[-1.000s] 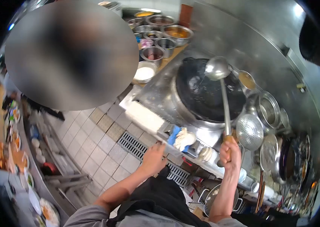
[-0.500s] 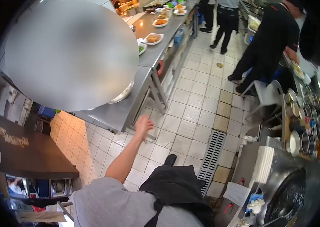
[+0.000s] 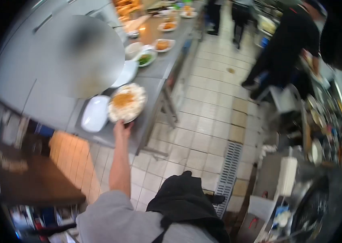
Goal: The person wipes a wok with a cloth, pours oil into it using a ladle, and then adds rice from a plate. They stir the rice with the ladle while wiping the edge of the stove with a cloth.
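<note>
My left hand (image 3: 122, 128) reaches over the end of the steel counter (image 3: 136, 139). It is closed on the near rim of a round bowl (image 3: 128, 102), which is heaped with white food under an orange-brown topping. The fingers are partly hidden at the rim. Left of the bowl lies a white oblong dish (image 3: 95, 114). Behind it a second white dish (image 3: 125, 74) is partly covered by a large blurred patch. My right hand is out of view.
Plates of orange food (image 3: 163, 45) and a dish of greens (image 3: 144, 59) line the counter. A person in black (image 3: 286, 44) works at the right beside a white chair (image 3: 282, 101). A floor drain grate (image 3: 228, 174) runs along the tiles; a wok (image 3: 310, 206) sits lower right.
My left hand has moved from open air beside the counter up and left onto the bowl's rim. The blurred patch has shrunk and shifted, showing the bowl and white dishes.
</note>
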`<state>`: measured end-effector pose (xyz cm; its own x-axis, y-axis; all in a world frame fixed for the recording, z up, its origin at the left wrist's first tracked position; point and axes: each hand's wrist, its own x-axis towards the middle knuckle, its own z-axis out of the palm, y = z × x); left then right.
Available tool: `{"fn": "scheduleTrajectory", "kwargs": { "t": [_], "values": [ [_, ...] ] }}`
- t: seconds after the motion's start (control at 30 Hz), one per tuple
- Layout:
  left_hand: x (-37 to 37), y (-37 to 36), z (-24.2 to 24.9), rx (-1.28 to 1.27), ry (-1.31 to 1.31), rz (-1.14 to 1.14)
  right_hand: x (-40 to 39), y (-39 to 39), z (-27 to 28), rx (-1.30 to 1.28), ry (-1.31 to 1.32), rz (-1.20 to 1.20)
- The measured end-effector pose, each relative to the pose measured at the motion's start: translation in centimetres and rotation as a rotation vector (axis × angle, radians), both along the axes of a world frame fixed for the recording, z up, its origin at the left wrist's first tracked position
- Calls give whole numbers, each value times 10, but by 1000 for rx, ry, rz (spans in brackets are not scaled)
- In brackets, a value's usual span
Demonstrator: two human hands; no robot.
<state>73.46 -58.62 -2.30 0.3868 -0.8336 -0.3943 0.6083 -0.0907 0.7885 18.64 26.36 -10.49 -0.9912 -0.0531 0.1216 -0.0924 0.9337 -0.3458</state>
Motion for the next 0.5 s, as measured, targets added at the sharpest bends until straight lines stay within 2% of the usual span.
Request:
{"fn": "scheduleTrajectory", "kwargs": {
  "t": [0.03,0.07,0.1,0.13,0.17,0.2,0.23,0.27,0.3,0.33,0.37,0.4,0.47,0.5],
  "values": [
    [4,4,-1,-186,93,-70,-16,46,-37,284,163,226],
    [4,15,5,-276,-395,-327,-9,18,-17,21,7,42],
    [0,28,14,-330,-1202,-458,-5,-17,-1,-278,-80,-143],
    [-8,41,26,-464,-1691,-371,0,-39,20,-506,-103,-271],
    [28,17,-15,-303,-1209,-447,10,-51,45,-638,-78,-345],
    [88,-49,-90,-342,-579,-389,13,-58,64,-729,-39,-412],
    [-3,22,16,-137,-311,-268,15,-82,103,-732,-28,-395],
    [34,-14,-24,-136,-414,-365,18,-103,136,-773,-29,-483],
    [36,-18,-26,-89,-406,-342,17,-124,173,-871,-58,-508],
    [19,-14,-18,-61,-390,-328,13,-133,200,-1076,-115,-508],
    [5,-11,-14,-43,-387,-319,5,-137,218,-1392,-158,-510],
    [-9,-11,-11,-38,-380,-325,-5,-138,214,-1396,-135,-523],
    [-42,-7,-9,-17,-365,-330,-40,-139,199,-944,-68,-495],
    [-62,-3,-4,-22,-355,-340,-63,-140,193,-983,-58,-470]
  ]
}}
